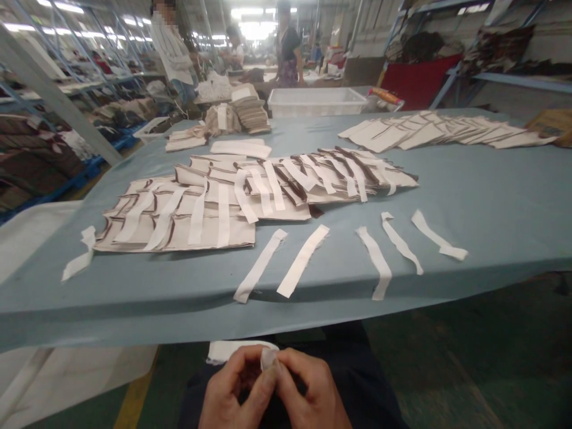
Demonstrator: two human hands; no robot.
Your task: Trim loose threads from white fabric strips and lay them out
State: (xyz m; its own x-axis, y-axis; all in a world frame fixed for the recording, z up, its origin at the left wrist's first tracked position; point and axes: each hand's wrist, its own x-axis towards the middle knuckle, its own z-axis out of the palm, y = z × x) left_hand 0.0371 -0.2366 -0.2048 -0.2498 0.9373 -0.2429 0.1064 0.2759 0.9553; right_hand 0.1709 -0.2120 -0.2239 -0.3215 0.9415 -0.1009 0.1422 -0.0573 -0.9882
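Observation:
Close to my lap, my left hand [239,384] and my right hand [308,384] meet in front of the table edge. Thumbs and forefingers of both pinch a small bunched piece of white cloth strip [268,357]. Behind the hands, a flat white fabric piece [223,350] lies over my dark-clothed lap. On the blue-covered table [187,310] rest several loose white strips, among them one folded strip [304,261] nearest the hands. Farther back spread overlapping cream fabric panels [210,229] with dark brown edging, and more white strips lie across them.
At the back right is a fanned row of cream pieces [415,128]. A white plastic bin [317,101] and a stack of folded cloth [250,110] stand at the far edge. A pale metal post [62,83] rises on the left. People stand beyond the table.

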